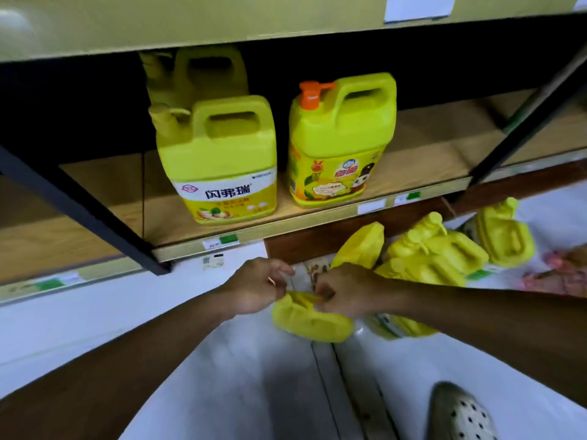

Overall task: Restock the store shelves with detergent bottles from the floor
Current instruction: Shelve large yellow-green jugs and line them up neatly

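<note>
White floor [222, 360] under a wooden shelf [428, 147] with three yellow jugs [219, 160] on it, the back one mostly hidden, and the heap of spare bottles [438, 249] on the floor is all blur. The yellow detergent bottle [314, 322] lies on the floor just below the shelf edge, label out of sight. The right hand [343, 290] has its fingers [324, 295] curled round the handle, and the left hand [257, 287] sits right beside it, fingers loosely bent, can't tell if they hold anything.

Three yellow bottles [219, 160] are seen standing on the wooden shelf [422, 154], one topped with an orange pump [310, 94]. Below the shelf, a fallen bottle [313, 323] is gripped at its handle by the right hand [344, 290]. The left hand [257, 287] is held just beside it, perhaps touching. A heap of bottles [440, 252] is seen below the shelf's right part.
</note>
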`<move>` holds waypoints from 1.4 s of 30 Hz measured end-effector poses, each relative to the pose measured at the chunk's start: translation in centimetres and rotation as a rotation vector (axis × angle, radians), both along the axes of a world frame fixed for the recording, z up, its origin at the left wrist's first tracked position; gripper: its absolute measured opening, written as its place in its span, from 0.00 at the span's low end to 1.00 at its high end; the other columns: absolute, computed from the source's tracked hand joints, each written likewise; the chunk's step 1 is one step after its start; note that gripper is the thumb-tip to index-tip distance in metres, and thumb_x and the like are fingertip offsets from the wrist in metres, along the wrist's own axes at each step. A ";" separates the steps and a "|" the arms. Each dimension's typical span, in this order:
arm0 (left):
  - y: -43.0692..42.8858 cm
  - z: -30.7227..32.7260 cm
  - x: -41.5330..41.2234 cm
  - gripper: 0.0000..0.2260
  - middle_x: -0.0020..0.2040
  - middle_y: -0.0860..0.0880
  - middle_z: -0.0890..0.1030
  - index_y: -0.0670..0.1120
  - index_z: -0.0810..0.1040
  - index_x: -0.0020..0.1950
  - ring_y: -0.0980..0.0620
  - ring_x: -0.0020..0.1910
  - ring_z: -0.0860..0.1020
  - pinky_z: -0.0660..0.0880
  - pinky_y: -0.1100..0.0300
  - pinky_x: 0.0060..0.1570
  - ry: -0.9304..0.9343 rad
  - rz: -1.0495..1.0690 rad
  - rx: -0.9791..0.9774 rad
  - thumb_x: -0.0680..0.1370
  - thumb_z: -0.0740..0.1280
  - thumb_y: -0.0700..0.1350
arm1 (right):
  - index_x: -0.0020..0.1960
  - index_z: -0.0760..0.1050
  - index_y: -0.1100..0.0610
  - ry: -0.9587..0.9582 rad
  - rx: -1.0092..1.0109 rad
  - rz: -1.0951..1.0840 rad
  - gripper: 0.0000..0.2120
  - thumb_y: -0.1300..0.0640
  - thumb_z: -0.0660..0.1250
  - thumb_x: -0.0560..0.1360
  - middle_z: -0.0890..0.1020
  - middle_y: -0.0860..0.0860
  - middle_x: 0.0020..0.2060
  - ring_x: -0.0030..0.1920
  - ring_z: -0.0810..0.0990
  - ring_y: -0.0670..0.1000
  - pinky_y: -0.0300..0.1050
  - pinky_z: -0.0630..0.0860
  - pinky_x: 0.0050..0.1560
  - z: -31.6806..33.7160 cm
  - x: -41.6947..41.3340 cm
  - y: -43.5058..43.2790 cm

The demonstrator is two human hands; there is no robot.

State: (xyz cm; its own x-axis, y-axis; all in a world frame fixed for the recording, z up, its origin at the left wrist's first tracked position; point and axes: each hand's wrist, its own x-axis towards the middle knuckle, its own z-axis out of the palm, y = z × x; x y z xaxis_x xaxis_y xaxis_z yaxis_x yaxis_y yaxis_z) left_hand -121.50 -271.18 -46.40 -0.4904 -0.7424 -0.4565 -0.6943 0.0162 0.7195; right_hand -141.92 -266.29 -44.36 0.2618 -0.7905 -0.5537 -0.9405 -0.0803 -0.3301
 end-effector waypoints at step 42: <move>2.2 10.4 1.2 0.24 0.52 0.49 0.87 0.55 0.87 0.50 0.49 0.50 0.86 0.81 0.60 0.44 0.901 0.534 0.092 0.56 0.82 0.57 | 0.31 0.73 0.55 -1.329 -0.332 -0.724 0.23 0.40 0.65 0.76 0.73 0.50 0.25 0.26 0.71 0.49 0.39 0.69 0.28 21.0 0.1 -4.9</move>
State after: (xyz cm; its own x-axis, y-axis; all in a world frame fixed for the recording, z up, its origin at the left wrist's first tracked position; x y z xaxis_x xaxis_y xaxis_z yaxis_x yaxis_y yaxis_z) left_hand -120.32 -268.96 -35.96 -0.2961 -0.9431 -0.1513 0.1976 -0.2154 0.9563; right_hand -141.79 -271.23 -23.39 -0.0735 -0.9971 -0.0205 0.1366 0.0103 -0.9906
